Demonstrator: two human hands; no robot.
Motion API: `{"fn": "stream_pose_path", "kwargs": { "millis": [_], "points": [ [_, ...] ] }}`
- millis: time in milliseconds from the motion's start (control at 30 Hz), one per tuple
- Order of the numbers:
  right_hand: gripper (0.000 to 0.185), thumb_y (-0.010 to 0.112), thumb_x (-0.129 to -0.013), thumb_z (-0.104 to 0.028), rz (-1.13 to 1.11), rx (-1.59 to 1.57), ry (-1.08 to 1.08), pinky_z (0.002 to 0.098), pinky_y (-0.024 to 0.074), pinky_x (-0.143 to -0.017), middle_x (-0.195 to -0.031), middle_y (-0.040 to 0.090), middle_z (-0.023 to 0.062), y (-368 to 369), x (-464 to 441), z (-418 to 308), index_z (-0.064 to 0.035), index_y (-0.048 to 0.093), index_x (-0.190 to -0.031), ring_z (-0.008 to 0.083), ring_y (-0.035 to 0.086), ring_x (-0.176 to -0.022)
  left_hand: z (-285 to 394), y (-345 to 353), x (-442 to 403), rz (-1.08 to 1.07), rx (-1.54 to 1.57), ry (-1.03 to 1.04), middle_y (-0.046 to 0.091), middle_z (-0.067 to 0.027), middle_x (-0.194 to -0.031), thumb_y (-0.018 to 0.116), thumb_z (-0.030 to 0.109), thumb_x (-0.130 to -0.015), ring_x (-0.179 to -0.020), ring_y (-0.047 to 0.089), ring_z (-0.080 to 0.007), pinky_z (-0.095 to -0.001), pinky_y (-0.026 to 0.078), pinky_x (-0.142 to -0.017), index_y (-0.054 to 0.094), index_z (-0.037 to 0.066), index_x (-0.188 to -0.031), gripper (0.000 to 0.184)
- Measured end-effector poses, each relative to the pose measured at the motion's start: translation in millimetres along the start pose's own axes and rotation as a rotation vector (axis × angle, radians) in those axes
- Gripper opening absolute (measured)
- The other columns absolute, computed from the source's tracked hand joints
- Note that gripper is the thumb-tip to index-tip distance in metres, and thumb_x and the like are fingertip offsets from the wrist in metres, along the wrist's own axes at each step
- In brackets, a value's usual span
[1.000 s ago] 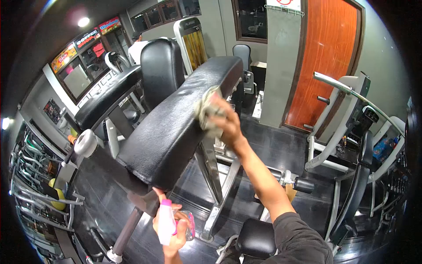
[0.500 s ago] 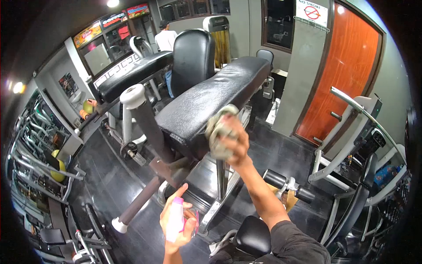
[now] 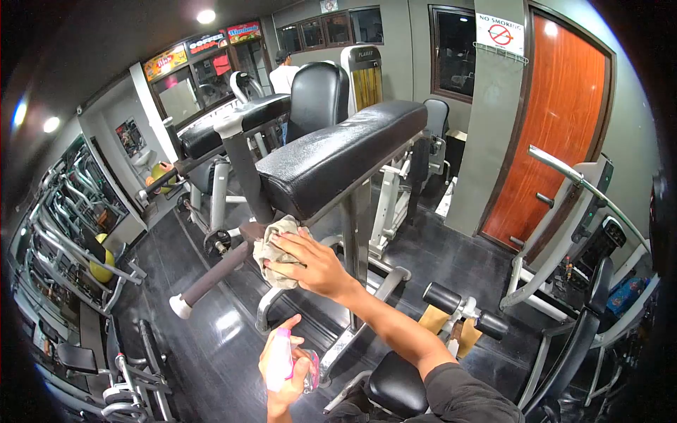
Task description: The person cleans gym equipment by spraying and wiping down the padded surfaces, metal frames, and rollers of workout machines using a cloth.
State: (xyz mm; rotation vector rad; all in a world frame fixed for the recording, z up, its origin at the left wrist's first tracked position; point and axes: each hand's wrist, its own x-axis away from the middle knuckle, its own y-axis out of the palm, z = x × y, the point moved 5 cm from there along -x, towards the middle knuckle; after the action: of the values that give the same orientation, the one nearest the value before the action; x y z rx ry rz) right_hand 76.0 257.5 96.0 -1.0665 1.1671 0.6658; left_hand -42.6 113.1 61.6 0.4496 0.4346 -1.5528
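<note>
My right hand (image 3: 314,266) is closed on a crumpled greyish cloth (image 3: 278,247), pressed near the inner end of a brown padded handle (image 3: 215,276) with a white end cap. Just above the cloth is the front end of a long black pad (image 3: 338,158) on the machine. Lower down, my left hand (image 3: 288,366) grips a spray bottle (image 3: 280,356) with a white and pink head; its clear body shows beside the fingers. The index finger points up and rightward, below the cloth.
A black seat (image 3: 398,384) is close in front of me at the bottom. Foam rollers (image 3: 442,297) stand right of my forearm. More machines line both sides, with an orange door (image 3: 550,134) at the right. A person in white (image 3: 283,76) stands at the back.
My right hand and the cloth have moved from the long pad's side down and left to the padded handle. My left hand still holds the bottle. The camera view has shifted.
</note>
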Motion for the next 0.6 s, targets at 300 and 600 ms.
{"fn": "stream_pose_path", "kwargs": {
  "millis": [300,600],
  "points": [
    [0.038,0.059,-0.082,-0.017,-0.121,0.174,-0.281,0.0379,0.0414,-0.110,-0.135,0.057,0.0041,-33,12,37,-0.0244,0.065,-0.119,0.0182,0.057,-0.119,23,10,17,-0.040,-0.056,0.050,0.057,-0.0285,-0.125,0.072,0.020,-0.088,-0.058,0.067,-0.0164,-0.0269,0.052,-0.055,0.057,-0.008,-0.102,0.035],
    [0.044,0.068,-0.073,-0.004,-0.149,0.218,-0.078,0.0404,0.0465,-0.107,-0.130,0.060,0.0034,-74,40,130,-0.0212,0.067,-0.113,0.0259,0.057,-0.122,27,11,24,-0.073,-0.182,0.103,0.060,-0.0355,-0.111,0.066,0.026,-0.092,-0.053,0.066,-0.0198,-0.0300,0.053,-0.054,0.051,-0.009,-0.111,0.042]
  ]
}}
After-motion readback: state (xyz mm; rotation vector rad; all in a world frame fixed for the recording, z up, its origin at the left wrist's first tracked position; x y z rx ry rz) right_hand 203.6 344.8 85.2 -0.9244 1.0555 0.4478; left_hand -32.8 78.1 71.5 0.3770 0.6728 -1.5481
